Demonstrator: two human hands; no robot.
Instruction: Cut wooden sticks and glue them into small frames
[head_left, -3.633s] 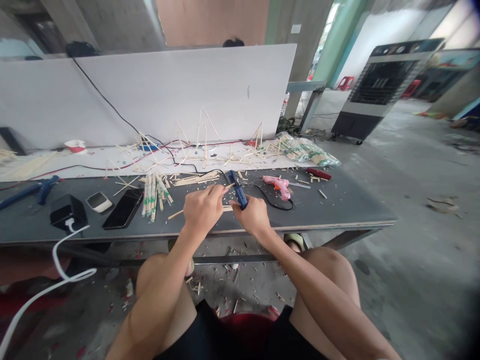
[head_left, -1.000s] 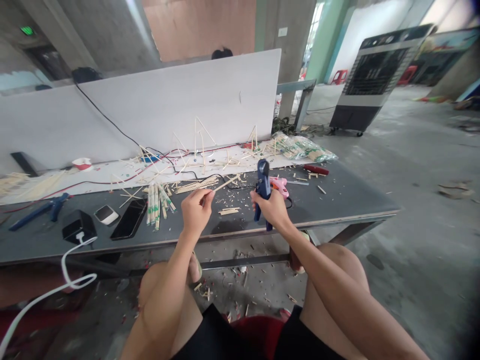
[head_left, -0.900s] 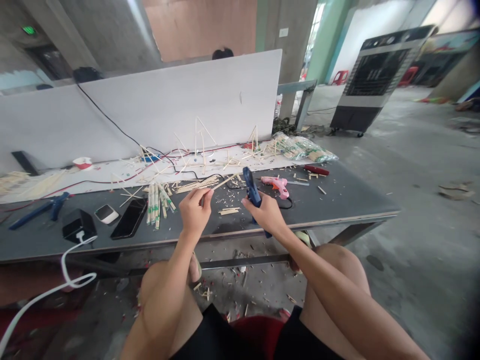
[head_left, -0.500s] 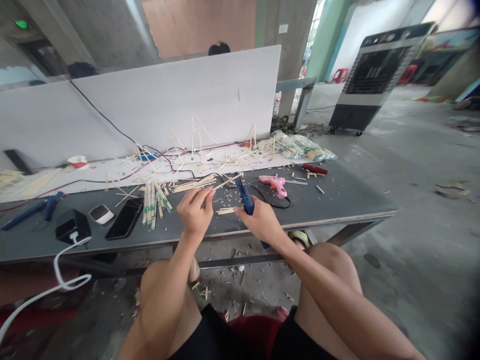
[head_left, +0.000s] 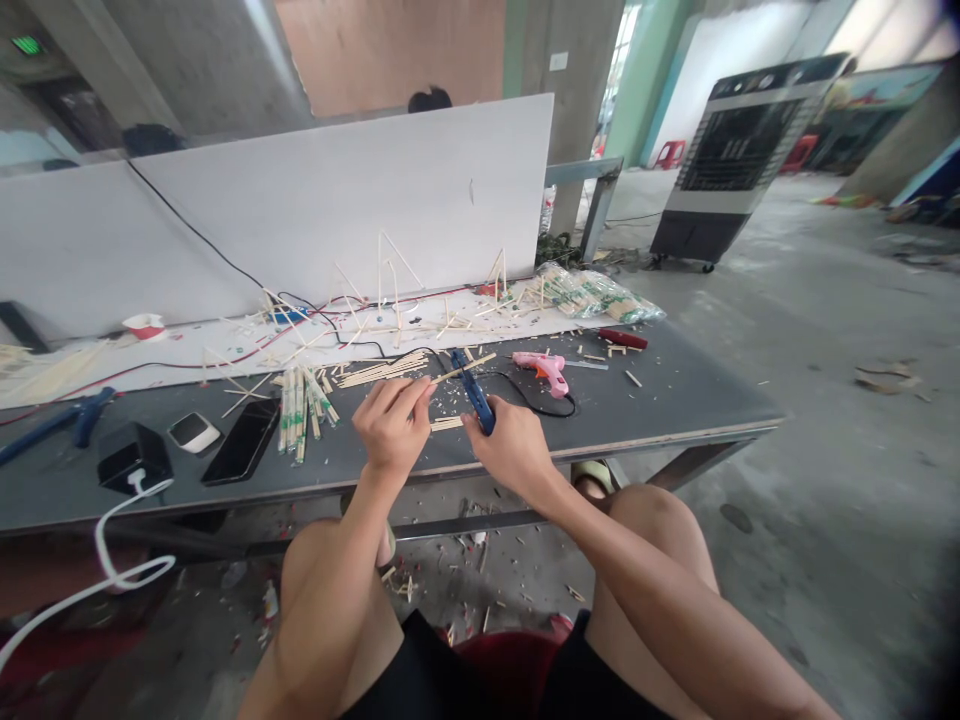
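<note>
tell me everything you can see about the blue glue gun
The blue glue gun has a dark blue body that looks like plastic. The right hand holds it, with the fingers covering its lower part and grip. It slants across the hand, its far end pointing toward the back of the dark tabletop. Whether it touches the tabletop, or holds a glue stick, cannot be told.

On my dark tabletop [head_left: 637, 400]: pink hot glue gun [head_left: 540, 365] lying on its side, black smartphone [head_left: 241, 441], bundle of wrapped chopsticks [head_left: 300, 415], black power adapter [head_left: 133, 457] trailing a white cable [head_left: 97, 570]. Far end, a plastic bag of chopsticks [head_left: 592, 295]. Behind, a white partition board [head_left: 300, 180]. Off right, an air cooler [head_left: 731, 150] on the concrete floor [head_left: 825, 400].
</note>
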